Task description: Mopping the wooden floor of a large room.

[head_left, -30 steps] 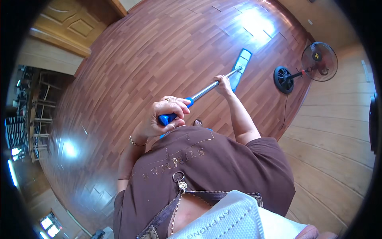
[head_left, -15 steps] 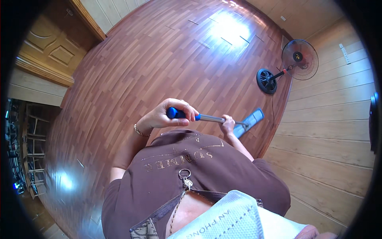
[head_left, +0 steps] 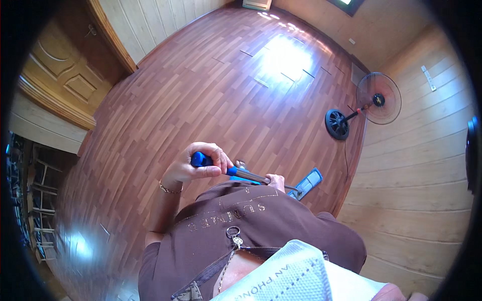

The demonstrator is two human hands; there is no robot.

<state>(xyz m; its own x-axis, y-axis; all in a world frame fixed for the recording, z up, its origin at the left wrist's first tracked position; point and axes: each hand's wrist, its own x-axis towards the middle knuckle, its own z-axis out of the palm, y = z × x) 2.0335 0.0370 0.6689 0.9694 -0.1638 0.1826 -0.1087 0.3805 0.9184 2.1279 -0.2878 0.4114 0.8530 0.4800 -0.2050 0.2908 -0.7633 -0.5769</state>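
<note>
A flat mop slants across the front of my body, its metal pole (head_left: 249,175) running from upper left to lower right. My left hand (head_left: 187,164) is wrapped round the blue grip at the pole's top end, a bracelet on its wrist. Farther down the pole my right hand (head_left: 275,181) is closed round it, partly hidden by my brown top. The mop's light blue head (head_left: 309,184) lies on the floor to my right. Behind the pole, part of a foot (head_left: 241,164) shows beside something blue, mostly covered.
A standing fan (head_left: 337,124) is on the wood-plank floor (head_left: 201,100) near the right wall, its cord trailing along that wall. At the left are a wooden door (head_left: 75,75) and a rack (head_left: 44,200). Bright light reflects off the floor farther ahead.
The mop head has come nearer to my body. Both hands sit lower and farther left in view, still on the pole. The view has tilted up, showing more of the far wall.
</note>
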